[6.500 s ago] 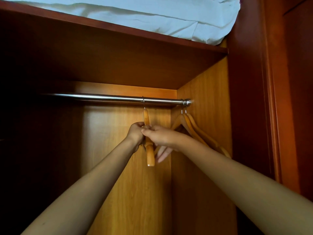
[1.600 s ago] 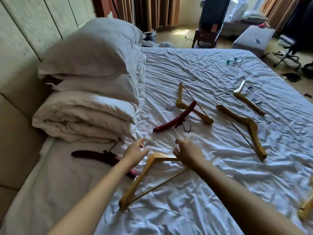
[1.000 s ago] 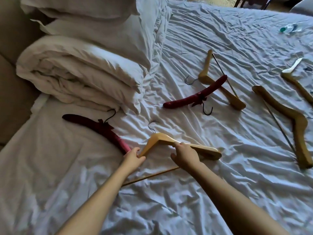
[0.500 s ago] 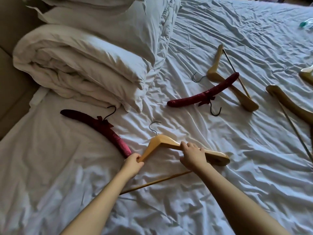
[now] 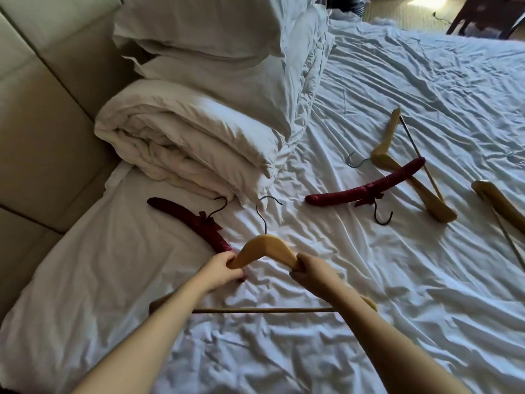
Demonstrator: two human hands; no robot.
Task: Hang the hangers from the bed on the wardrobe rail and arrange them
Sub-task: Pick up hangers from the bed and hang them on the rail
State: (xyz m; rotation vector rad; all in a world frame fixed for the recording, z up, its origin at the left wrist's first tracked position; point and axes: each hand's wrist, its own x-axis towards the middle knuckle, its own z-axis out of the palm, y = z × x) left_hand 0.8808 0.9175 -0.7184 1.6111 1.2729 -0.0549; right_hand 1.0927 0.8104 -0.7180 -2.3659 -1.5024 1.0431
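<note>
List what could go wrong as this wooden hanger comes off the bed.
1. The hook of the wooden hanger lies close to the duvet corner and may snag it.
2. The left hand grips right beside the end of the near red hanger and may drag it along.

Finding: no text, label, brand, number or sign can be read anywhere in the frame. The wooden hanger [image 5: 265,247] at lower centre shows plain wood on the face turned to the camera. Any mark on it is too small to make out.
</note>
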